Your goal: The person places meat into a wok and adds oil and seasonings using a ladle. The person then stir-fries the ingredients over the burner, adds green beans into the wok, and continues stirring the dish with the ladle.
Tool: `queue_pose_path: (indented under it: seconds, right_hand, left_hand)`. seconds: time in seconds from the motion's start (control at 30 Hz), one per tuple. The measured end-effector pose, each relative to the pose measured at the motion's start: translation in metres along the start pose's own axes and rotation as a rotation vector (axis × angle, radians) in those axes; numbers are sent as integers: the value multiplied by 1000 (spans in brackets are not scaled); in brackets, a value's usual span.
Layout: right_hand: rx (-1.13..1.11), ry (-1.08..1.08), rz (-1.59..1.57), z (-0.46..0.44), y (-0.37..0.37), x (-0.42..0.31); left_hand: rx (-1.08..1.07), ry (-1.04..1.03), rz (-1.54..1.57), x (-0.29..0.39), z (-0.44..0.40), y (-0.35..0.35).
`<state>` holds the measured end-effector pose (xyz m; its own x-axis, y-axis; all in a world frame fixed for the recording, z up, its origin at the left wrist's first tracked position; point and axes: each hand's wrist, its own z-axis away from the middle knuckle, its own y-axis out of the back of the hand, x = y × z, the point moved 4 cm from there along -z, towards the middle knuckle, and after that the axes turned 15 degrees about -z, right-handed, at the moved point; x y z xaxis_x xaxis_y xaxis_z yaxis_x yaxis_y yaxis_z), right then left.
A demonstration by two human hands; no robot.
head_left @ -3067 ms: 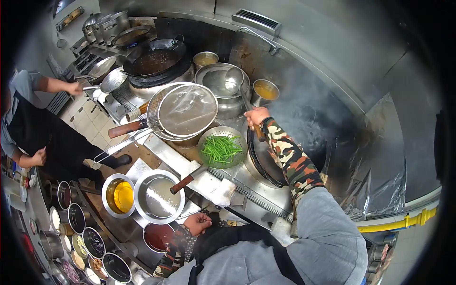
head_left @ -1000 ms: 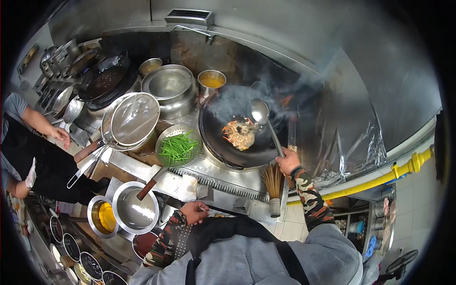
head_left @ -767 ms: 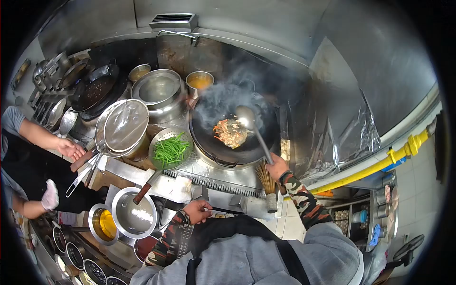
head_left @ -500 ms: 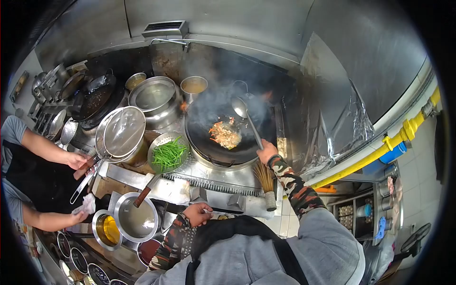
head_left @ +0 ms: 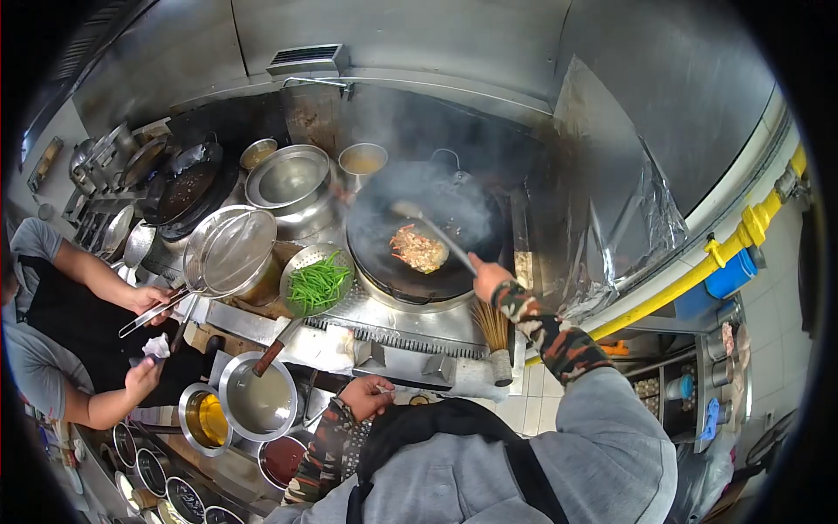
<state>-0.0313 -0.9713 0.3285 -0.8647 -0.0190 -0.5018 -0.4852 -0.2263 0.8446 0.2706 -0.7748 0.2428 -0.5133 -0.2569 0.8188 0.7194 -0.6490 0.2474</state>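
My right hand [head_left: 491, 278] is closed around the handle of a long metal ladle [head_left: 449, 241]. The ladle's bowl, smeared by motion and smoke, is over the far left part of a large black wok [head_left: 476, 266]. Chopped orange and pale food [head_left: 419, 249] lies in a heap at the wok's bottom, just nearer than the ladle. My left hand [head_left: 367, 399] is held at my waist, near the stove's front edge, with its fingers curled together; whether anything is in them I cannot make out.
Green beans [head_left: 318, 284] fill a perforated strainer [head_left: 295, 262] left of the wok. A bamboo brush [head_left: 495, 345] rests at the stove's front right. Further left are a mesh strainer [head_left: 229, 249], a pot of cloudy liquid [head_left: 258, 397] and a co-worker's hand [head_left: 142, 381] with a white cloth.
The ladle has swung left across the wok, from its right side to beyond the food. The co-worker's hand with the cloth has risen. My left hand stays at my waist.
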Motion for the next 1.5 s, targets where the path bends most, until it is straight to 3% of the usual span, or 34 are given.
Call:
queue_pose_path:
  seconds: [0.07, 0.13, 0.33, 0.47, 0.57, 0.63, 0.67, 0.73, 0.77, 0.9, 1.0, 1.07, 1.13, 1.17, 1.2, 1.27, 1.3, 1.4, 1.43, 1.5]
  right_hand:
    - [-101, 23, 162, 37, 2, -5]
    - [-122, 59, 181, 59, -1, 20]
    - [-98, -42, 157, 157, 37, 6]
    - [-111, -38, 162, 152, 20, 22]
    - [-6, -38, 25, 97, 7, 45]
    - [251, 204, -209, 71, 4, 53]
    - [251, 204, -207, 67, 3, 48]
    - [306, -151, -181, 55, -3, 48]
    - [368, -146, -236, 53, -12, 51]
    - [209, 66, -397, 69, -24, 40]
    - [141, 32, -573, 42, -17, 50]
    - [133, 21, -483, 19, -15, 47]
    - [434, -111, -315, 6, -15, 48]
    - [479, -87, -321, 4, -20, 48]
    - [476, -85, -325, 7, -24, 54]
    - [225, -37, -401, 33, -21, 35]
    - [233, 102, -439, 27, -34, 56]
    - [172, 82, -420, 58, -33, 36]
    - [202, 213, -418, 63, -33, 29]
    - [165, 134, -429, 56, -29, 27]
  left_hand:
    - [37, -8, 57, -5, 0, -1]
    - [71, -19, 81, -21, -2, -4]
    - [96, -31, 140, -31, 12, -10]
    - [32, -60, 113, -16, 1, -11]
    - [23, -81, 11, 5, -5, -11]
    - [8, -80, -7, 19, -1, -10]
    - [8, -81, -5, 19, 2, -11]
    - [0, -74, -24, 17, 3, -10]
    - [-1, -83, 2, 8, 0, -13]
    - [-5, -85, 22, -7, 6, -15]
    - [6, -82, 78, -18, 7, -14]
    - [10, -79, 58, -14, 9, -15]
    - [23, -76, 39, -8, 11, -14]
    - [18, -78, 15, -3, 12, -13]
    - [12, -76, -12, -2, 13, -11]
    - [17, -76, -3, -7, 12, -9]
    - [22, -85, 6, -9, 10, -9]
    - [27, -89, 69, -17, 8, -10]
    - [25, -88, 70, -15, 8, -11]
    - [-2, -63, 55, -10, 9, -12]
